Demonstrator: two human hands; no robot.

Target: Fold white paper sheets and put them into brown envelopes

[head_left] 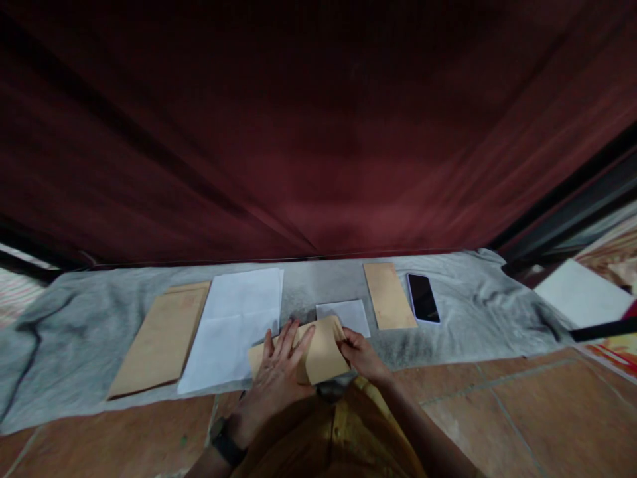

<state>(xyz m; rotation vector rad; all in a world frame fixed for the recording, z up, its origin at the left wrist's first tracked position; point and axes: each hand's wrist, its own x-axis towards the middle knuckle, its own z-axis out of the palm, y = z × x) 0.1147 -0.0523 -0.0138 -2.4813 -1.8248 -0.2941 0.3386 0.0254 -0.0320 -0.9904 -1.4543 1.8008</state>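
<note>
— Both hands, where are they?
— Left hand (279, 372) lies flat, fingers spread and unclenched, pressing on the small brown envelope (326, 355). Right hand (362, 355) pinches that envelope's right end between thumb and fingertips.
— So the envelope is right under them?
— Yes, directly beneath and between the hands, just in front of the person's lap, on the near edge of the grey cloth (74, 332). Its long axis runs left to right, from the one hand to the other, with the right end tipped a little away and lifted.
— Which hand covers more of it?
— The left one rests over the left half; the right only touches the far right edge.
— Anything inside it?
— That cannot be told; no opening shows, and nothing sticks out.
— What lies round about?
— Just beyond the right hand, a small white folded paper (351, 312), touching or slightly under the envelope. Farther right of it, a second brown envelope (389, 295), lengthwise away from the person, with a dark phone (423, 298) beside it. Left of the left hand, a large white sheet (233, 325) overlaps a large brown envelope (159, 342).
— And behind?
— A red curtain (318, 133) hangs past the cloth; the tiled floor (522, 411) shows to the right of the right arm.
</note>
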